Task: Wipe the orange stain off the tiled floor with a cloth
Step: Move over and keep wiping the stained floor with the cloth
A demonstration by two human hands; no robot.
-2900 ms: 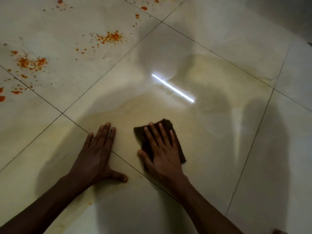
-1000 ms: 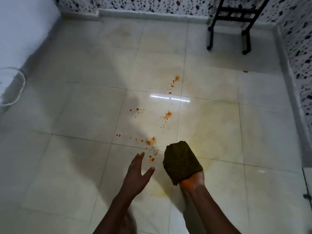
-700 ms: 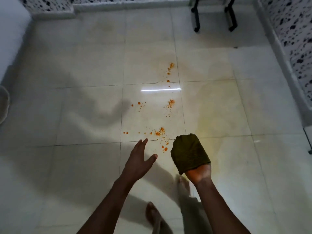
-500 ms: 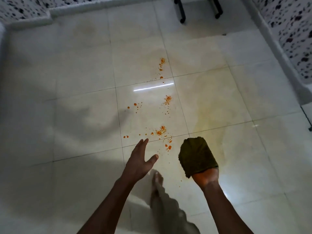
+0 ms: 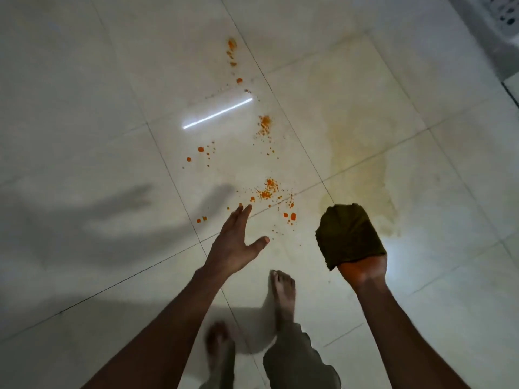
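Right hand (image 5: 362, 269) palm-up clamped on the dark olive folded cloth (image 5: 348, 234), held off the glossy pale tiled floor (image 5: 84, 108), left hand (image 5: 236, 245) empty and splayed, probably for balance; scattered orange stain (image 5: 268, 190) just ahead between both.

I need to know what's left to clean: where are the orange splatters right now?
In the head view, the orange splatters dot the tiled floor ahead of the left hand, left of the cloth.
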